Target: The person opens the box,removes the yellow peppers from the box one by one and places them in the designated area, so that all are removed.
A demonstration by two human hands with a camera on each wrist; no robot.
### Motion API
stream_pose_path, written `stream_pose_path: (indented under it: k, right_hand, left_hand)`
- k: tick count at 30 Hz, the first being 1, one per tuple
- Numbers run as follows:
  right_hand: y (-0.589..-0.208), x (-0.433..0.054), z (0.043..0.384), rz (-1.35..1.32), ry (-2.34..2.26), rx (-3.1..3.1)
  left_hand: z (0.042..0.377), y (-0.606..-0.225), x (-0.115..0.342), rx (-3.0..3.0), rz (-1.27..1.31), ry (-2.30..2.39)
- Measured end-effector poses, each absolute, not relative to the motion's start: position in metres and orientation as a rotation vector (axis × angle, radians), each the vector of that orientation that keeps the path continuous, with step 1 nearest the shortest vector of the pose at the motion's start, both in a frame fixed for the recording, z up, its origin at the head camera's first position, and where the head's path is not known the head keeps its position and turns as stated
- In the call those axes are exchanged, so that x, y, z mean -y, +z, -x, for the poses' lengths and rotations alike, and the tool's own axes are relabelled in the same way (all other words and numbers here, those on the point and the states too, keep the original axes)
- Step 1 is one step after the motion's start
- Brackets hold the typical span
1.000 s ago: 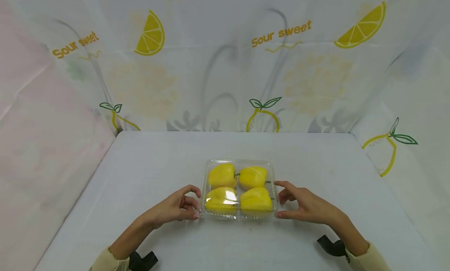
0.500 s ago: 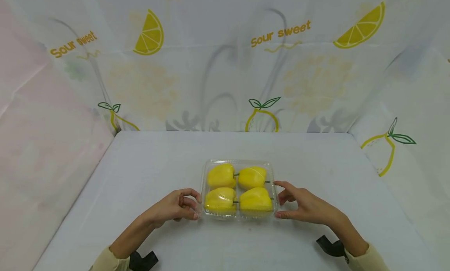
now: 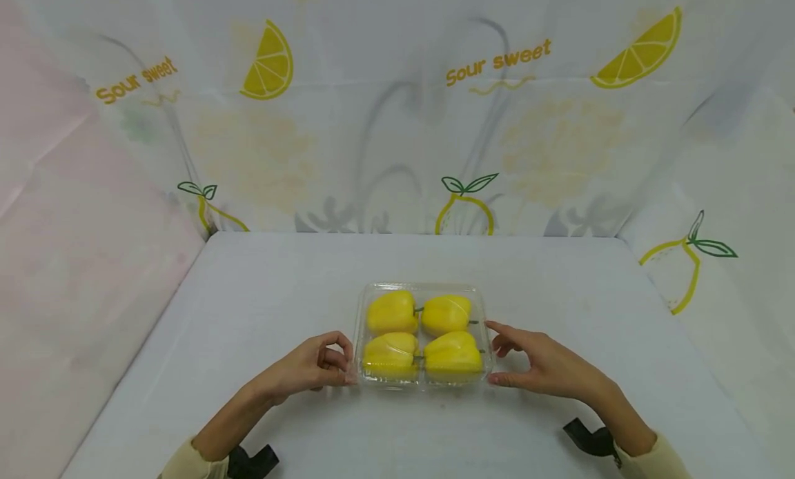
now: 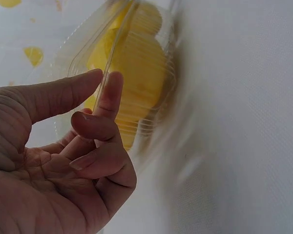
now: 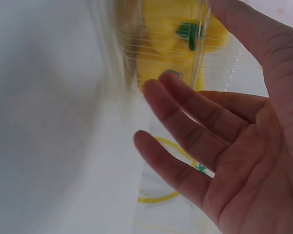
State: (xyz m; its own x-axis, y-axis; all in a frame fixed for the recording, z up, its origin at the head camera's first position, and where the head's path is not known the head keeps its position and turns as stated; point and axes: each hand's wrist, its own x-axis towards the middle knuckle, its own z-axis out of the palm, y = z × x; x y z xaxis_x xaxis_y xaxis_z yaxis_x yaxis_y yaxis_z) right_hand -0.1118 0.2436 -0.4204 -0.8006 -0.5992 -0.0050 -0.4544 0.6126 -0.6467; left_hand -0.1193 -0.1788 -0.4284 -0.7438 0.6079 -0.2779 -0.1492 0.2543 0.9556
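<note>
A clear plastic clamshell box (image 3: pixel 422 284) lies on the white table with its lid down, holding several yellow bell peppers (image 3: pixel 391 312) with green stems. My left hand (image 3: pixel 313 362) is at the box's front left corner. In the left wrist view its thumb and index finger pinch the rim (image 4: pixel 107 66), and the other fingers curl loosely beside it. At the right side is my right hand (image 3: pixel 540 365), thumb by the front corner and index fingertip at the side edge. The right wrist view shows its other fingers (image 5: pixel 190 122) loosely extended, holding nothing.
The white tabletop (image 3: pixel 298 272) spreads around the box. Behind it hangs a backdrop cloth (image 3: pixel 373 134) printed with lemons, with cloth walls on both sides. Black straps (image 3: pixel 586 437) sit at both wrists, by the beige sleeves.
The left thumb and index finger have drawn together on the box's corner. A bright glare on the lid over the front left pepper has faded. The right hand stays nearly in place.
</note>
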Motion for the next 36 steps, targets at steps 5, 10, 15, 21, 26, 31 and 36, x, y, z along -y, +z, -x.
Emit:
stream_pose_path:
  k: [5,10,15,21,26,31,36]
  right_hand:
    - [-0.424,-0.248,0.107,0.932,-1.012,-2.705]
    - [-0.428,-0.250,0.101,1.010,-1.070,-2.751]
    - [-0.433,-0.248,0.097,1.172,-1.095,-2.787]
    - [-0.435,-0.246,0.096,1.344,-1.092,-2.837]
    - [-0.435,-0.244,0.094,1.387,-1.112,-2.835]
    - [-0.437,-0.242,0.092,1.474,-1.036,-2.880]
    - [-0.438,-0.239,0.091,1.585,-0.954,-2.940]
  left_hand:
    - [0.121,-0.431,0.180,-1.915,-0.425,1.532]
    - [0.121,-0.430,0.180,-1.927,-0.423,1.517]
    - [0.121,-0.430,0.179,-1.937,-0.422,1.507]
    - [0.121,-0.430,0.178,-1.942,-0.413,1.507]
    - [0.121,-0.428,0.177,-1.949,-0.420,1.507]
    - [0.119,-0.424,0.176,-1.963,-0.433,1.503]
    - [0.119,-0.423,0.176,-1.971,-0.433,1.495]
